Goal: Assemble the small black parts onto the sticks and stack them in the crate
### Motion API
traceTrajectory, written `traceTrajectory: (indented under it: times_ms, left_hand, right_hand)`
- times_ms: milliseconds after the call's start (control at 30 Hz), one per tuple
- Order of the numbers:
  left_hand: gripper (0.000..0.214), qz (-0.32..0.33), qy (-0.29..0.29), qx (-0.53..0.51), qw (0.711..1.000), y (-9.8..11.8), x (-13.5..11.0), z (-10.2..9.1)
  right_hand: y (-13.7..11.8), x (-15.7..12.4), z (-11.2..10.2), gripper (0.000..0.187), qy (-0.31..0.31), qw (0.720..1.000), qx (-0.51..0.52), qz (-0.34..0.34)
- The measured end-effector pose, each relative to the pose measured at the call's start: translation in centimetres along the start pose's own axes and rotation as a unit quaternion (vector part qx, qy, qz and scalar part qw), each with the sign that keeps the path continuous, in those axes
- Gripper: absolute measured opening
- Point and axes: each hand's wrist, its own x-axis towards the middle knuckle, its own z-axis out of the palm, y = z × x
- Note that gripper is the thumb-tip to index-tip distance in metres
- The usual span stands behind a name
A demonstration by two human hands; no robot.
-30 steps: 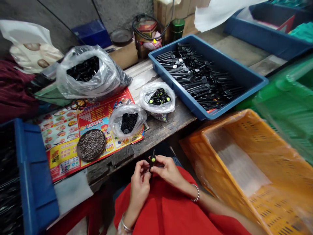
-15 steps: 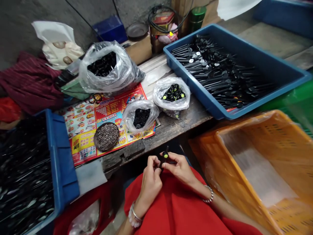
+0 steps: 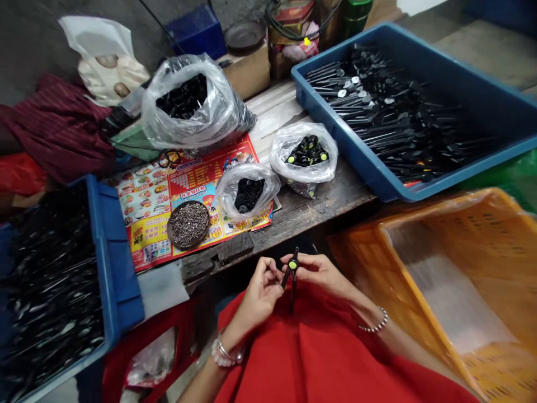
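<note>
Over my red lap, both hands pinch a thin black stick part (image 3: 292, 274) with a yellow-green button near its top. My left hand (image 3: 260, 291) grips its lower shaft with curled fingers. My right hand (image 3: 319, 271) holds the head by the button, fingers closed. Just beyond the hands is the wooden table's front edge (image 3: 293, 224).
A round dish of small metal pins (image 3: 188, 224) sits on a colourful flyer (image 3: 142, 224). Three plastic bags hold black parts: a small bag (image 3: 248, 193), a button bag (image 3: 305, 154), a large bag (image 3: 188, 109). Blue trays of black sticks stand right (image 3: 403, 112) and left (image 3: 54, 280). An orange crate (image 3: 457, 291) stands at my right.
The view has swung left and down, so the left blue tray shows more. My hands stay on the stick part, which has tilted a little.
</note>
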Motion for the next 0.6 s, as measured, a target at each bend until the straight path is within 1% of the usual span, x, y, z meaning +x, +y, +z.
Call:
traceTrajectory:
  times_ms: [67, 133, 333, 600]
  left_hand:
    - [0.033, -0.009, -0.01, -0.042, 0.999, 0.0, 0.0, 0.2]
    - [0.036, -0.016, 0.002, -0.055, 0.998, 0.0, 0.0, 0.3]
    - [0.037, -0.029, 0.048, -0.044, 0.997, -0.3, -0.1, 0.6]
    - [0.037, -0.029, 0.071, -0.046, 0.996, -0.3, 0.1, 1.3]
  right_hand:
    - [0.0, 0.3, -0.2, 0.047, -0.022, 0.997, 0.064, 0.041]
    - [0.2, 0.5, -0.2, 0.047, -0.026, 0.995, 0.086, 0.053]
    - [1.1, 0.7, 0.2, 0.044, 0.029, 0.994, 0.093, 0.044]
    - [1.8, 0.9, 0.5, 0.047, 0.067, 0.992, 0.094, 0.045]
